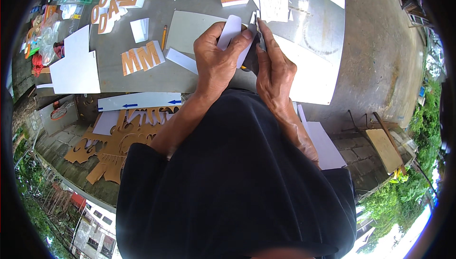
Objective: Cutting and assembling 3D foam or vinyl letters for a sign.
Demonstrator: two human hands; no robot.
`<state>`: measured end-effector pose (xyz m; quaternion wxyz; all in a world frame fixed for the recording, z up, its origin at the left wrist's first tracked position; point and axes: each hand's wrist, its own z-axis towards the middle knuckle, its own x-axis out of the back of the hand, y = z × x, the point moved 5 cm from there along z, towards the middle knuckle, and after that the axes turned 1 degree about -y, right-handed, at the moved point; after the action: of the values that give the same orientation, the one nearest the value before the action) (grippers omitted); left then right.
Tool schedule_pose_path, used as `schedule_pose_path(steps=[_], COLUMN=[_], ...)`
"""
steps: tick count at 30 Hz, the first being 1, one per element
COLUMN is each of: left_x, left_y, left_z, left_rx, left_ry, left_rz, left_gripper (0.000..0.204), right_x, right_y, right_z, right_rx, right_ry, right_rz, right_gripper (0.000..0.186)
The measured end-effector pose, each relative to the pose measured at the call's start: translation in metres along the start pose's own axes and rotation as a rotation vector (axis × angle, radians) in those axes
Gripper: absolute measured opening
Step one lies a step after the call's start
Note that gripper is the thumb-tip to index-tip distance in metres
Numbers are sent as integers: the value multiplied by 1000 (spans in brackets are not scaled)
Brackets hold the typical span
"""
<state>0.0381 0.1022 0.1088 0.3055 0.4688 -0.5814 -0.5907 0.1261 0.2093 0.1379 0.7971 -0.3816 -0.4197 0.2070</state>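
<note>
Both hands meet above the far side of a grey metal table. My left hand is closed on a white strip with a rounded end, pinched between thumb and fingers. Just to its right, my right hand is closed round a dark tool with a grey metal edge; its exact kind is hard to make out. The tool's upper end touches the white material by my left thumb. Beneath the hands lie a pale flat sheet and a narrow white strip.
Letter-shaped blocks with brown faces and white sides stand to the left, with more behind. A pencil lies between. White sheets and cut-outs flank the hands. Brown cut-out scraps hang below the near edge.
</note>
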Motion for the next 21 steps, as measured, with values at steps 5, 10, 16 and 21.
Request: schedule_pose_path(steps=[5, 10, 16, 21], left_x=[-10, -2, 2, 21], left_y=[4, -1, 5, 1], left_z=[-12, -4, -2, 16], left_rx=[-14, -42, -59, 38], left_ry=[-34, -48, -16, 30], left_rz=[114, 91, 117, -143], left_gripper=[19, 19, 20, 17], right_x=[3, 8, 6, 5], right_y=[9, 4, -3, 16], right_z=[2, -2, -4, -19], right_rx=[-279, -182, -103, -160], right_ry=[-45, -69, -47, -95], right_rz=[129, 30, 29, 22], right_gripper=[47, 48, 56, 50])
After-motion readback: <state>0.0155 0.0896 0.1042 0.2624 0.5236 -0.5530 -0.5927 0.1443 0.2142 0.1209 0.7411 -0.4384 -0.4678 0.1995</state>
